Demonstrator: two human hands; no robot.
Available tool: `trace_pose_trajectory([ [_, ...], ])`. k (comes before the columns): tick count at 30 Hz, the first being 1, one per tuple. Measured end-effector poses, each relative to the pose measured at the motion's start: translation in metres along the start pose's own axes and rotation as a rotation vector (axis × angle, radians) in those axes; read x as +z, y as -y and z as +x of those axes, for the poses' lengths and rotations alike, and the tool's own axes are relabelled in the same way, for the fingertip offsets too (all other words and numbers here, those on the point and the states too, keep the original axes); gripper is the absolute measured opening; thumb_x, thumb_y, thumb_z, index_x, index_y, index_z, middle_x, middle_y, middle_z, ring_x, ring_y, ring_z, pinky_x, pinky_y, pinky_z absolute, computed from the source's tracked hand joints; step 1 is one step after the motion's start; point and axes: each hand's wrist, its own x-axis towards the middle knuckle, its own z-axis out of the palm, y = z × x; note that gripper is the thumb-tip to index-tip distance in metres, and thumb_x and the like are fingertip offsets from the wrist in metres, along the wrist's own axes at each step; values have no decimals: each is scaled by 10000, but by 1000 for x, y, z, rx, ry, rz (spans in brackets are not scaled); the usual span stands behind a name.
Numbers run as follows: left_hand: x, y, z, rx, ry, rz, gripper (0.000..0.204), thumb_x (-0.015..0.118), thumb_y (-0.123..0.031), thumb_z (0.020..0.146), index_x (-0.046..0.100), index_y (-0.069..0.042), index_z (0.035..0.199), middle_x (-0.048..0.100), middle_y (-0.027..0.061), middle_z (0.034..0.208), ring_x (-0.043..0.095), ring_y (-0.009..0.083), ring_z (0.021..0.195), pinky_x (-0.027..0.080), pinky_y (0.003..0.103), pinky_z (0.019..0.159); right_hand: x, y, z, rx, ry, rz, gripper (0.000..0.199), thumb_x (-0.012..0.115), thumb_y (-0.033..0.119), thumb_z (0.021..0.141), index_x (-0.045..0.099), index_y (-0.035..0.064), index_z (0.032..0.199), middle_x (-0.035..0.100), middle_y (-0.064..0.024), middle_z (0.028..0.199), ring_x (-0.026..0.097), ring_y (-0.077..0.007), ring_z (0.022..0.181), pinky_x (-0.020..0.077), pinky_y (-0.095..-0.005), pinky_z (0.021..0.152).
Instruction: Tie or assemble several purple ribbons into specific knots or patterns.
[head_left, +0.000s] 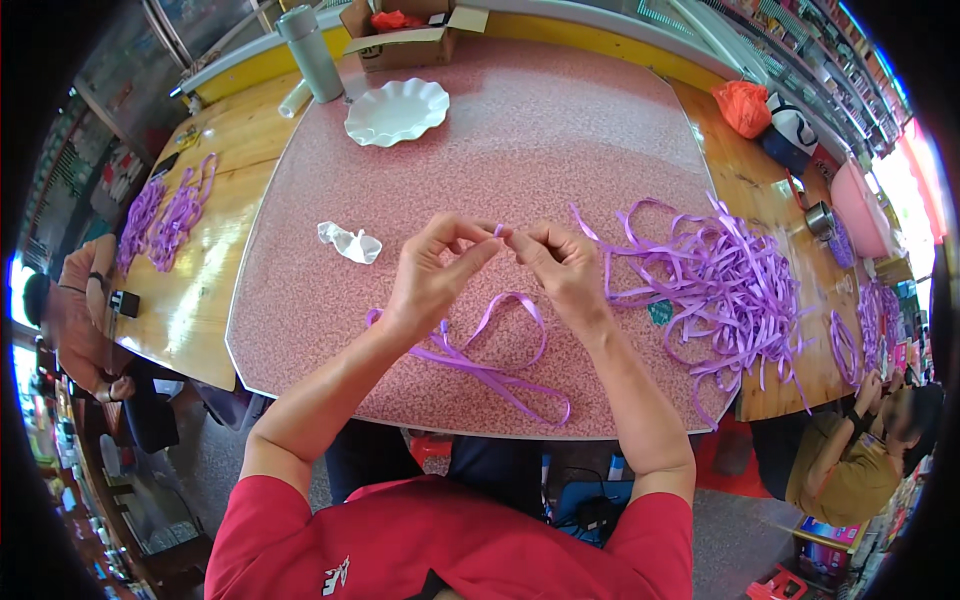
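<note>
Over the middle of the pink speckled mat, my left hand (435, 265) and my right hand (562, 268) meet with their fingertips pinched together. A short bit of purple ribbon (499, 230) shows between them, gripped from both sides. Just beneath my hands, more purple ribbon (470, 362) lies in loose loops on the mat, partly hidden behind my left wrist. To the right of my right hand spreads a large tangled pile of purple ribbon (740, 280). The finer detail at my fingertips is too small to make out.
A crumpled white tissue (350, 243) lies left of my hands. Farther back are a scalloped white plate (397, 112), a grey-green bottle (311, 58) and an open cardboard box (400, 48). More purple ribbon bundles (180, 220) lie at left. Other people sit at both sides.
</note>
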Motion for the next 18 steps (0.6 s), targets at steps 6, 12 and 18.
trace_pose_trajectory([
  [6, 5, -14, 10, 749, 91, 758, 167, 733, -55, 763, 628, -117, 877, 634, 12, 999, 578, 252, 1041, 426, 419, 858, -8, -12, 2, -4, 29, -50, 223, 712, 248, 953, 738, 48, 858, 590, 64, 695, 449, -14, 612, 310, -207, 517],
  [12, 3, -4, 5, 686, 91, 710, 168, 719, -60, 806, 622, -103, 936, 592, 59, 1051, 575, 246, 1042, 420, 406, 878, 0, -20, 2, 41, 12, 29, 172, 701, 186, 955, 734, 23, 909, 622, 50, 734, 475, -7, 626, 359, -190, 527],
  [18, 10, 15, 0, 3, 71, -135, 100, 679, -143, 945, 617, -71, 977, 624, 61, 1009, 602, 179, 997, 459, 326, 887, 8, -10, -4, -1, -52, 154, 105, 663, 113, 959, 714, 25, 984, 659, 22, 800, 496, 0, 608, 375, -172, 505],
])
